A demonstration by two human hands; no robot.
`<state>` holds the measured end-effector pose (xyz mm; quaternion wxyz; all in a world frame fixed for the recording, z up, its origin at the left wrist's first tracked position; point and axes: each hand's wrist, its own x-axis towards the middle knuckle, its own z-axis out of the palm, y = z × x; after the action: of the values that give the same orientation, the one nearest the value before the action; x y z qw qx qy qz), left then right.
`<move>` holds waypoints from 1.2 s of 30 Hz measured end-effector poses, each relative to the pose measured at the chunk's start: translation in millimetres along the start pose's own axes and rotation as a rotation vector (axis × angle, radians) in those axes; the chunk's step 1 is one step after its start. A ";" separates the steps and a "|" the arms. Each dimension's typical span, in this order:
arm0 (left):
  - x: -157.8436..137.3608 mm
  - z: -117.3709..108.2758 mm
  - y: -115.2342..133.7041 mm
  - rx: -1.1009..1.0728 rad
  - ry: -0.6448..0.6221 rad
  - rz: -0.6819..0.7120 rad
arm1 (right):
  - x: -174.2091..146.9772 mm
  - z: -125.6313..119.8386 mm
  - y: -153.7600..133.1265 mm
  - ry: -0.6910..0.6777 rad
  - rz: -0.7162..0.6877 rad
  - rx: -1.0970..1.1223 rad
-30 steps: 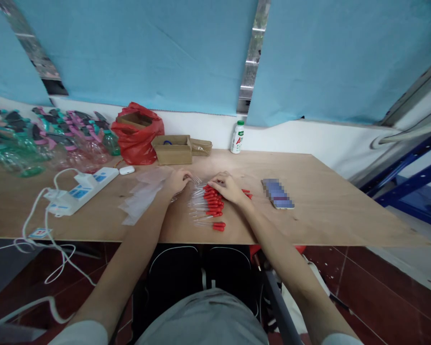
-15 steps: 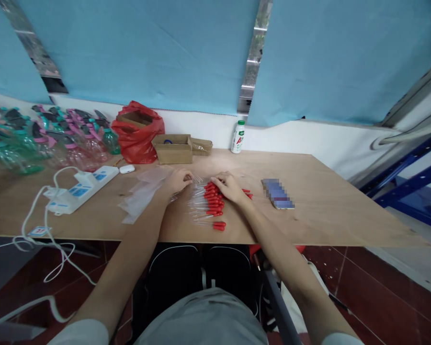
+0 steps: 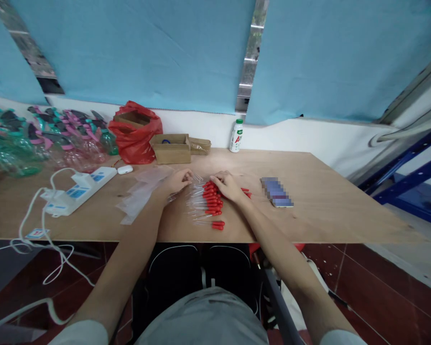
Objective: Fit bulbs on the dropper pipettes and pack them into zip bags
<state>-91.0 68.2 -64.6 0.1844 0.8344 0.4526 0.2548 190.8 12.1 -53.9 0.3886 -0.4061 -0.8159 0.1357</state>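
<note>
Several droppers (image 3: pixel 211 194) with red rubber bulbs and thin clear tubes lie in a row on the table, bulbs to the right. My right hand (image 3: pixel 228 184) is at the far end of the row, thumb and curled fingers closed against the red bulbs. On the tube side, my left hand (image 3: pixel 178 182) has its fingers bent in toward the thumb near the clear tips. Whatever sits in that pinch is too small to make out. Clear plastic bags (image 3: pixel 138 201) lie flat beside and partly under my left forearm. A few more red bulbs (image 3: pixel 247 192) show right of my right hand.
A phone (image 3: pixel 276 192) lies to the right. Behind are a white bottle (image 3: pixel 236 136), an open cardboard box (image 3: pixel 170 152) and a red bag (image 3: pixel 134 139). At left stand a power strip (image 3: pixel 75 194) with white cables, a white case (image 3: pixel 125 169) and several spray bottles (image 3: pixel 70 153).
The view has shifted very slightly. Both hands stay in almost the same place by the droppers, and the droppers look unmoved.
</note>
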 end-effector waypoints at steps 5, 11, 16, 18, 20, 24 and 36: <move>-1.8 -2.1 7.2 -0.003 -0.042 -0.057 | 0.1 -1.0 -1.3 -0.002 -0.001 0.007; -1.7 -1.2 7.7 -0.008 -0.067 -0.036 | 0.1 -2.1 -2.9 -0.026 0.035 0.080; -0.6 1.3 2.1 -0.007 -0.052 0.005 | -0.6 -3.8 -8.4 -0.064 0.025 0.180; 0.0 1.9 0.8 -0.001 -0.046 0.012 | -1.0 -4.7 -12.2 -0.076 0.020 0.211; 0.4 2.3 0.3 0.002 -0.044 0.016 | -1.3 -5.5 -15.7 -0.084 0.018 0.238; 0.1 1.9 2.4 -0.013 -0.039 0.006 | -1.2 -5.6 -18.0 -0.097 0.014 0.276; 1.6 2.2 7.0 0.031 -0.043 -0.013 | 1.1 -2.7 -9.7 -0.014 0.030 0.224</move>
<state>-84.2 65.7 -62.2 0.1830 0.8393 0.4580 0.2287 187.0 6.6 -46.3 0.4236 -0.3714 -0.7922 0.2348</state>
